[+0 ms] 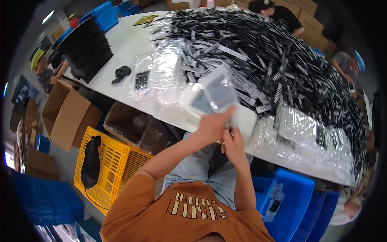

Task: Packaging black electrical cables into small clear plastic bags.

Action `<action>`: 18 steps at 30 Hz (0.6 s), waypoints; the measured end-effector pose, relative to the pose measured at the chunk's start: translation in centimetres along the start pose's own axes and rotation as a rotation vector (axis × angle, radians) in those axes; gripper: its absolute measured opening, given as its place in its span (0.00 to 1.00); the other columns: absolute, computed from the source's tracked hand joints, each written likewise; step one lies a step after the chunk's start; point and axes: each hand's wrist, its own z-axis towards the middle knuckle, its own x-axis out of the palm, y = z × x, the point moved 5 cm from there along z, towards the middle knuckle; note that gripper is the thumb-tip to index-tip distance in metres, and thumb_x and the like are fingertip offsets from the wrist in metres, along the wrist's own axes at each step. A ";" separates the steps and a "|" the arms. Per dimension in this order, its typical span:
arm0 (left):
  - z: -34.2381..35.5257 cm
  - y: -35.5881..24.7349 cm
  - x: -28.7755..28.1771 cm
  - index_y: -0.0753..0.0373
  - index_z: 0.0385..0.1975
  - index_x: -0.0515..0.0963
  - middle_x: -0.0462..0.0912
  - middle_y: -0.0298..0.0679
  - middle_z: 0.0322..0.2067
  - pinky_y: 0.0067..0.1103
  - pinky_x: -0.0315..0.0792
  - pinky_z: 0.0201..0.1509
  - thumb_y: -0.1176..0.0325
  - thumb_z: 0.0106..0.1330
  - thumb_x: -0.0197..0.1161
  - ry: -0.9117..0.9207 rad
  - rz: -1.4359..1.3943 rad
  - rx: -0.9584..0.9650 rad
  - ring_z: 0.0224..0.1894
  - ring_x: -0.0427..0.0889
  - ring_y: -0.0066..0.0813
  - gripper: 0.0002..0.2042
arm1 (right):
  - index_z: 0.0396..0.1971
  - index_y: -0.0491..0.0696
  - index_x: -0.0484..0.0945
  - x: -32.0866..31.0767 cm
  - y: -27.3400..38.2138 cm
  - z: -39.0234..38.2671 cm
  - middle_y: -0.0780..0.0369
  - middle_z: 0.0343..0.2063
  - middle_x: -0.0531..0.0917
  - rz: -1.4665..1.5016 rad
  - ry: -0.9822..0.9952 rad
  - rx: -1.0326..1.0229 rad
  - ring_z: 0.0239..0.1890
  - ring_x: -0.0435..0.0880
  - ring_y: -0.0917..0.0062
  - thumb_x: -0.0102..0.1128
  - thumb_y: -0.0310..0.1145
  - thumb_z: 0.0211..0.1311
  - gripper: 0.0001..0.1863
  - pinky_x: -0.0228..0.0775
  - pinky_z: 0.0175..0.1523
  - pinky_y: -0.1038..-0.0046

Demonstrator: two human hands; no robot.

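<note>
left hand [213, 126] showing at frame centre, fingers grasping lower end of clear bag [221, 92] just above, right hand [234, 146] curling just below, cannot tell its fingers' hold, black-and-white strips [262, 52] covering tabletop [125, 44] at upper right

Left hand [212, 126] blurred at the fingertips; clear bag [221, 92] smeared too. Can't tell what right hand [234, 148] pinches. Orange-brown T-shirt [161, 215] cut off by lower edge. Far label strips [225, 22] too small to separate.
</note>
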 end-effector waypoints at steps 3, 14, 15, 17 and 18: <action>-0.6 -0.5 -0.1 0.56 0.56 0.68 0.77 0.39 0.20 0.30 0.72 0.25 0.74 0.43 0.61 0.054 0.008 -0.028 0.23 0.78 0.40 0.32 | 0.37 0.37 0.71 -0.8 -0.2 0.1 0.59 0.20 0.76 -0.258 -0.212 -0.281 0.19 0.75 0.78 0.48 0.32 0.61 0.12 0.67 0.24 0.72; -1.0 -5.8 -1.1 0.54 0.61 0.62 0.77 0.41 0.19 0.27 0.71 0.25 0.76 0.46 0.57 0.325 -0.197 0.129 0.20 0.76 0.40 0.35 | 0.25 0.40 0.75 -3.0 -1.0 -0.1 0.67 0.19 0.79 -0.022 -0.173 -0.239 0.23 0.75 0.86 0.55 0.22 0.51 0.02 0.67 0.27 0.80; -0.8 -5.7 -1.3 0.54 0.62 0.60 0.77 0.40 0.20 0.26 0.71 0.26 0.76 0.46 0.58 0.512 -0.289 -0.001 0.20 0.76 0.40 0.36 | 0.25 0.40 0.75 -3.0 -1.0 0.0 0.67 0.19 0.78 0.047 -0.127 -0.217 0.24 0.75 0.86 0.55 0.22 0.51 0.02 0.68 0.27 0.80; 0.6 -4.3 -1.9 0.54 0.63 0.58 0.76 0.39 0.19 0.27 0.70 0.28 0.72 0.47 0.59 0.631 -0.393 -0.133 0.21 0.76 0.38 0.37 | 0.26 0.39 0.77 -2.9 -1.3 0.0 0.67 0.19 0.79 0.075 -0.067 -0.143 0.25 0.76 0.85 0.55 0.23 0.51 0.03 0.68 0.29 0.79; 2.5 -4.6 -3.4 0.54 0.62 0.59 0.76 0.39 0.20 0.29 0.71 0.29 0.71 0.47 0.59 0.341 -0.147 0.239 0.22 0.77 0.39 0.36 | 0.26 0.40 0.77 -2.5 -0.4 0.0 0.67 0.19 0.79 0.068 -0.020 -0.170 0.25 0.75 0.86 0.55 0.23 0.52 0.04 0.68 0.30 0.79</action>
